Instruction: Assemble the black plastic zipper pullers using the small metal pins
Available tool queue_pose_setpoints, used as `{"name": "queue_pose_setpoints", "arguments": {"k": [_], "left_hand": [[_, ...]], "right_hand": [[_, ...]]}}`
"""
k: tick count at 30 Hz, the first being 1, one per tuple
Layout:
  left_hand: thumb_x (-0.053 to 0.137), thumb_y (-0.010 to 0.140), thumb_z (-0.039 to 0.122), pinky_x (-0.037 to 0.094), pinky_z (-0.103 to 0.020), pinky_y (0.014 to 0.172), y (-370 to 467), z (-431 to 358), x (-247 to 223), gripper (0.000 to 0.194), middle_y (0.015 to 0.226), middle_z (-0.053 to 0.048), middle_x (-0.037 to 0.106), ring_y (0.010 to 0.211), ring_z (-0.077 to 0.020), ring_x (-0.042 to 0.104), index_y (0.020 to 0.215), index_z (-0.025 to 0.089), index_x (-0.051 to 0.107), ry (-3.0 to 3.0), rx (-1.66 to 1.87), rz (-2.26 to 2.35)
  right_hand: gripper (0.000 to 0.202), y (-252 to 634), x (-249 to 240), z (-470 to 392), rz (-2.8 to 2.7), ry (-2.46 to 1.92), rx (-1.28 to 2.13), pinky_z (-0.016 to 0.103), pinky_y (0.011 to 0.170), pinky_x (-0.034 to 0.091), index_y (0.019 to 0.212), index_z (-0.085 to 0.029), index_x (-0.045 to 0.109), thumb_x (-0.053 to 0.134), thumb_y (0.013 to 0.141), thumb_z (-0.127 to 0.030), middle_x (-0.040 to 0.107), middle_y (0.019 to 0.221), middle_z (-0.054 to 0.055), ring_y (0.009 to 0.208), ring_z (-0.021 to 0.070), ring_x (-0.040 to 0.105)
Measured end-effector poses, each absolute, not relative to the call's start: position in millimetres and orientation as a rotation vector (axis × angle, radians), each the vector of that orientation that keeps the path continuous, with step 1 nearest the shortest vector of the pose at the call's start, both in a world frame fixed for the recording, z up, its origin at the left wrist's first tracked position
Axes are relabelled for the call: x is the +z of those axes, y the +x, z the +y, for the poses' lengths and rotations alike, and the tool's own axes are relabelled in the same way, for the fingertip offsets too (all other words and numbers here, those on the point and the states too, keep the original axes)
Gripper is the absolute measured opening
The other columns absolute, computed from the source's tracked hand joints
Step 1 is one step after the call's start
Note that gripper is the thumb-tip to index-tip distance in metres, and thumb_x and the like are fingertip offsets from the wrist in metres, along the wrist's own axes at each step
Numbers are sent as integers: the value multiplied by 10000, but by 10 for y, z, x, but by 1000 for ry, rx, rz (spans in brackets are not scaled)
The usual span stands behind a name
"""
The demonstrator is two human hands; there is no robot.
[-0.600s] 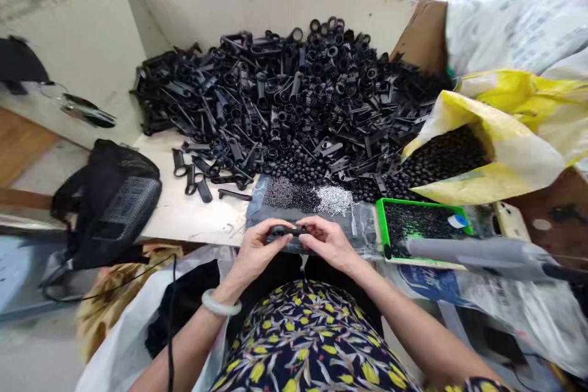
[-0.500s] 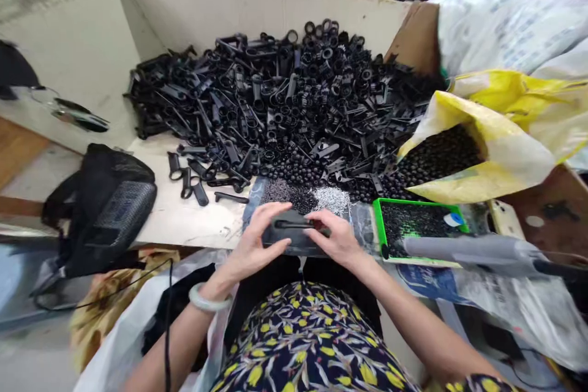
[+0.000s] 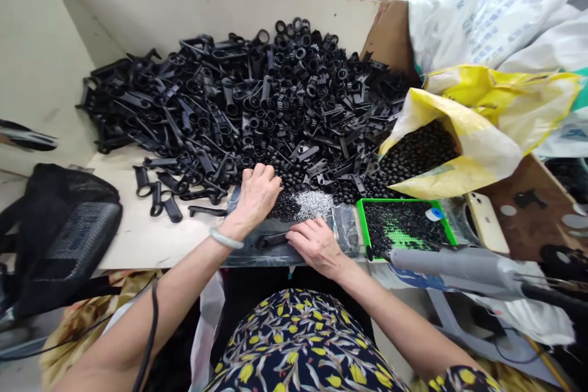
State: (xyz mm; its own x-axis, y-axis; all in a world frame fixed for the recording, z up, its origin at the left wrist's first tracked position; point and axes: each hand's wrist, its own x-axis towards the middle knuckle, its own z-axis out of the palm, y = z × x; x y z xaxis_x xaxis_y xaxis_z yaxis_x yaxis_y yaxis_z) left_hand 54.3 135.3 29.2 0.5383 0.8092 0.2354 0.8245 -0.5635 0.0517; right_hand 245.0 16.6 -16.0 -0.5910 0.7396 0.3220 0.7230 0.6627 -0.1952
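My left hand, with a pale bangle at its wrist, reaches over the near edge of the heap, by the small black balls. Its fingers are curled down, and their tips are hidden. On the dark work mat lies a long black plastic part with a rounded end. My right hand has its fingers closed on the right end of that part. Just beyond the right hand is a small pile of silvery pins or screws, beside tiny dark pieces.
A big heap of black plastic parts fills the bench against its back board. Rightward are a green tray of small black pieces, a grey cylindrical tool, a phone and a yellow-white bag of black balls. A black bag sits left.
My left hand has left the black part and moved forward to the balls at the heap's edge. My right hand stays on the part, now lower on the mat. The view has shifted right.
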Motion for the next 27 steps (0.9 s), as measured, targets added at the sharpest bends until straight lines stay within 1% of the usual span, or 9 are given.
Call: {"name": "queue_pose_setpoints", "arguments": {"k": [3, 5, 8, 11, 12, 17, 21, 24, 27], "left_hand": [[621, 956, 226, 421, -501, 842, 533, 1387, 317, 116, 994, -138, 695, 1045, -354, 570, 891, 196, 712, -2729, -388, -1402], [616, 949, 209, 438, -493, 865, 508, 1338, 368, 101, 960, -109, 720, 1016, -327, 601, 898, 202, 704, -2771, -550, -1446], [662, 903, 209, 495, -422, 858, 461, 1087, 459, 82, 928, -55, 748, 913, -254, 658, 964, 210, 716, -2866, -968, -1692], [666, 911, 238, 549, -331, 819, 450, 657, 461, 249, 1005, -16, 779, 888, -198, 706, 1150, 249, 736, -2968, -1380, -2048], [659, 930, 262, 558, -315, 823, 463, 500, 429, 249, 1032, -9, 789, 905, -189, 719, 1165, 263, 743, -2963, -1490, -2159], [696, 936, 311, 579, -315, 861, 594, -100, 153, 129, 1044, -13, 802, 927, -187, 750, 1038, 254, 752, -2575, -1926, -2520], [703, 938, 296, 538, -392, 957, 656, -237, 27, 160, 1102, -26, 799, 1029, -217, 743, 1093, 274, 733, -2429, -1876, -2402], [677, 961, 274, 414, -483, 1084, 682, -214, 3, 238, 1136, -31, 806, 1130, -246, 730, 1196, 293, 708, -2487, -1667, -2235], [633, 987, 241, 266, -543, 1169, 725, -166, -19, 228, 1172, -31, 802, 1224, -269, 701, 1190, 308, 712, -2556, -1487, -2091]], "right_hand": [[229, 2451, -108, 124, -2494, -1182, 96, 396, 802, 394, 1237, -200, 652, 542, 1063, -298, 749, 1102, 73, 919, 213, 607], [265, 2517, -39, 73, -2410, -1228, 159, 397, 817, 414, 1264, -207, 647, 571, 1051, -344, 735, 1177, 83, 978, 224, 625], [198, 2723, 78, -12, -2107, -1417, 268, 372, 837, 449, 1195, -216, 671, 568, 1054, -311, 732, 1140, 73, 1007, 209, 647], [139, 2946, 142, -53, -1891, -1623, 257, 350, 837, 460, 1059, -216, 690, 558, 1055, -261, 728, 995, 49, 925, 194, 648], [135, 2996, 144, -53, -1895, -1673, 221, 349, 833, 454, 1025, -217, 692, 569, 1050, -265, 722, 970, 45, 911, 197, 642], [161, 3031, 73, -3, -2091, -1829, -19, 354, 792, 391, 964, -222, 712, 613, 1031, -329, 690, 922, 48, 904, 216, 595], [190, 2994, 18, 41, -2148, -1882, -114, 357, 787, 353, 935, -230, 721, 623, 1025, -366, 677, 910, 50, 907, 219, 562], [228, 2990, -2, 60, -2182, -1875, -163, 357, 771, 327, 878, -230, 714, 593, 1039, -335, 655, 865, 44, 871, 213, 534], [247, 2990, -14, 71, -2197, -1849, -183, 360, 762, 316, 852, -223, 699, 570, 1046, -301, 645, 853, 46, 853, 212, 517]]}}
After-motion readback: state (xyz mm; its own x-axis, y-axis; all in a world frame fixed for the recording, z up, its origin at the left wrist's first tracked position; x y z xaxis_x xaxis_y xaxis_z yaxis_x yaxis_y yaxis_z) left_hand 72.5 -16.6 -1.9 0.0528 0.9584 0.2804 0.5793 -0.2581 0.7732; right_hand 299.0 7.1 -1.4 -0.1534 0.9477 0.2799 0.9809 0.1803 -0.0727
